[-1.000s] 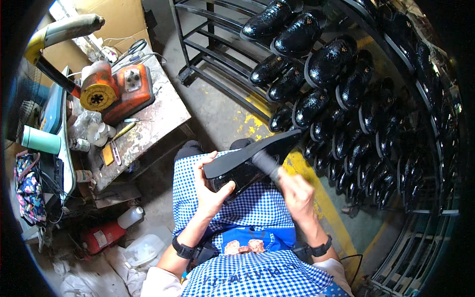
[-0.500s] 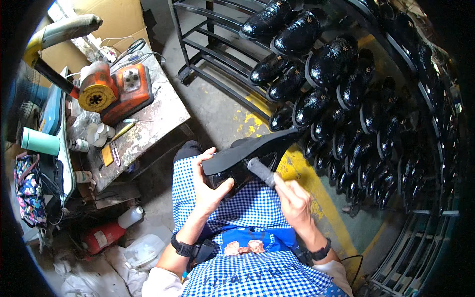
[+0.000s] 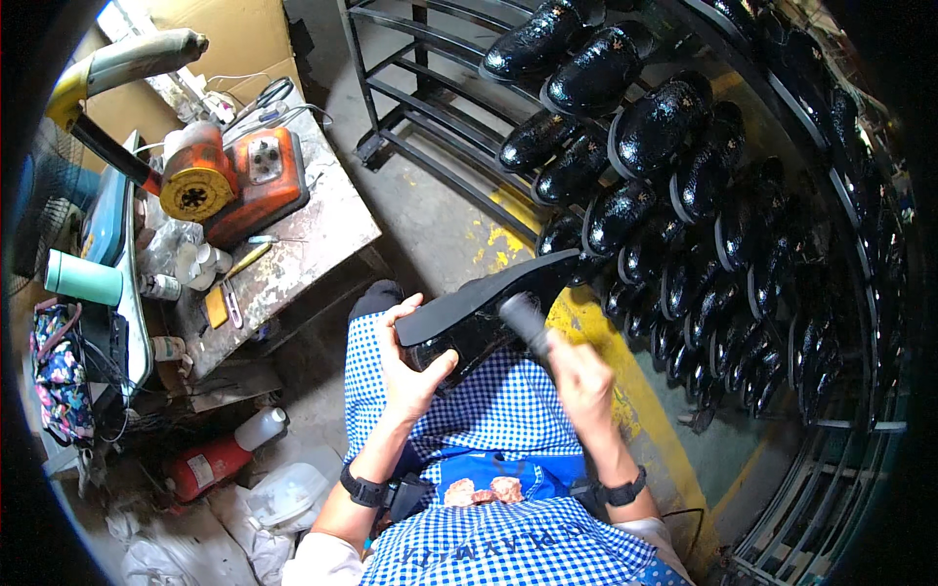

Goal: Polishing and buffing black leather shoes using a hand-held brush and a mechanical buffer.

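Observation:
A glossy black shoe [image 3: 451, 358] lies tilted over my lap, its matte black sole [image 3: 469, 303] facing up and its toe pointing away to the upper right. My left hand [image 3: 418, 363] grips the heel end, thumb on the shiny upper and fingers over the sole's edge. In my closed right hand [image 3: 580, 376] is a short grey stick-like tool [image 3: 525, 322], smeared by motion. Its tip is close to the shoe's side; whether it touches I cannot tell.
Racks of shiny black shoes [image 3: 664, 127] fill the right. A black metal rack [image 3: 420, 103] stands ahead. On the left, a worn table [image 3: 322, 234] bears an orange machine [image 3: 256, 181], a yellow-handled tool [image 3: 249, 264] and small jars. A red bottle [image 3: 200, 469] lies below.
The grey tool in my right hand has shifted slightly right and up along the shoe's side. My left hand keeps its hold, and the view has shifted a little.

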`<state>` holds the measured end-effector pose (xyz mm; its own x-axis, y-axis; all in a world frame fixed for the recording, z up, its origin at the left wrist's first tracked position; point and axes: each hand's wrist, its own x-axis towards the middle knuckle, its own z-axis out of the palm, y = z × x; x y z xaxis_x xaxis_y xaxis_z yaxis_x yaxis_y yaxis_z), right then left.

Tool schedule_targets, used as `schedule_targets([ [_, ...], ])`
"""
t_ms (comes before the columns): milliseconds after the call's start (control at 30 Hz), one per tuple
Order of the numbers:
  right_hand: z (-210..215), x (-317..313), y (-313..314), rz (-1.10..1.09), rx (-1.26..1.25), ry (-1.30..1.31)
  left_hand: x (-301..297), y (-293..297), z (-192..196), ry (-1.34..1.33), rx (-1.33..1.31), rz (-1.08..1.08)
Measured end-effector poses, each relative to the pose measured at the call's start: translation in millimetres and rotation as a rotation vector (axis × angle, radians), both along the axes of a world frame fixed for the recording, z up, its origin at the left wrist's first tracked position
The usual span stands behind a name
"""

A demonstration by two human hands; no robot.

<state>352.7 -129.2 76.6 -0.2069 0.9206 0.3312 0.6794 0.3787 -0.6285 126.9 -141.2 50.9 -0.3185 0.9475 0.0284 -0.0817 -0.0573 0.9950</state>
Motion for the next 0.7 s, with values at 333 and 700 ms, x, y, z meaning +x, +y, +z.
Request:
schedule_targets([
  [333,10,-4,-2,0.003,-0.138,-0.044,5,-3,4,0.035,0.022,-0.021],
  [700,-2,0,15,-0.094,-0.325,0.241,9,-3,5,0.185,0.033,-0.006],
])
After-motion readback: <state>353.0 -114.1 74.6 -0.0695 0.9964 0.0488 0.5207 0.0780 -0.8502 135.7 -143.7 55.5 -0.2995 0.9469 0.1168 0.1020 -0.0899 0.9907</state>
